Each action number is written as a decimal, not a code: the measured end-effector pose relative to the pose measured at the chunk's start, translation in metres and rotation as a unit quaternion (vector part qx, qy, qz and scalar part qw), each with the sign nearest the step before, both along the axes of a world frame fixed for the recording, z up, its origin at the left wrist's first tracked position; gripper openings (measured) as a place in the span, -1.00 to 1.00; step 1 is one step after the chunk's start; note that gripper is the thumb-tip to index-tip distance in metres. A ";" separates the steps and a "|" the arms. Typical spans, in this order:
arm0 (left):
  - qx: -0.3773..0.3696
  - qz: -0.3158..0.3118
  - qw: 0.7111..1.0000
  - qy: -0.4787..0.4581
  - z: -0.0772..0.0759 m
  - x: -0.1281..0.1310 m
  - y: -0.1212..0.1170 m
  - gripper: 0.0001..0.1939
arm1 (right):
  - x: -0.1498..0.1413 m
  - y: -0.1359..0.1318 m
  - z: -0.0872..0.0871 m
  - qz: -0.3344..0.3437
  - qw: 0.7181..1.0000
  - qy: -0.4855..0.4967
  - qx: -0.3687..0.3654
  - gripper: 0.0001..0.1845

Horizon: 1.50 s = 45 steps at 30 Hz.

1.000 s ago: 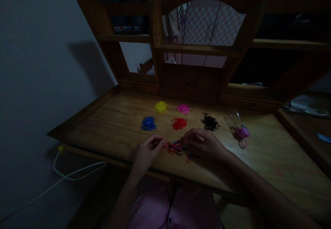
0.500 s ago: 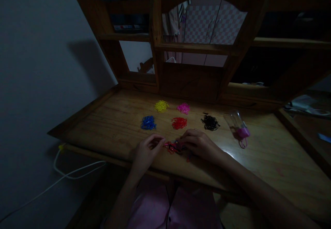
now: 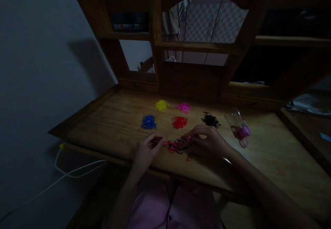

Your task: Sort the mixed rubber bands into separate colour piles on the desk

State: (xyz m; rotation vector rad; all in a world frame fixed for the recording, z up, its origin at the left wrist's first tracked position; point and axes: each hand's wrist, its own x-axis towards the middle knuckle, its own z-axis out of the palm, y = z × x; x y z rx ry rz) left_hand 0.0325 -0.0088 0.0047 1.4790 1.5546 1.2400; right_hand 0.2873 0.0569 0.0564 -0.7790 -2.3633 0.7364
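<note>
A small mixed pile of thin loops that look like rubber bands, mostly red with black, pink and blue, lies near the desk's front edge. At its left side, my left hand has thumb and forefinger pinched together; whatever is between them is too small to make out. My right hand is over the pile's right side, its fingertips closed on what looks like a pink band. Beyond are sorted heaps: blue bands, red bands, black bands, yellow bands and pink bands.
A clear bottle with a pink cap lies on its side at the right of the wooden desk. A shelf unit rises along the back edge. A white cable hangs by the front left corner. The light is dim.
My right hand has risen slightly and shifted right from within the mixed pile, with a pink band showing at its fingertips. My left hand has stayed almost still.
</note>
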 end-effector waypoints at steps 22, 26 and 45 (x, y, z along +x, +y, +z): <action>0.005 0.002 1.000 0.005 -0.002 -0.001 0.000 -0.81 | 0.004 0.000 -0.006 0.047 0.994 -0.088 0.031 -0.87; -0.005 0.001 1.000 0.004 -0.001 0.000 0.000 -0.80 | 0.005 0.000 -0.007 0.031 0.997 -0.072 0.022 -0.88; 0.004 -0.005 1.000 0.004 0.001 0.000 -0.001 -0.80 | 0.000 -0.005 -0.004 -0.044 0.987 -0.142 0.058 -0.94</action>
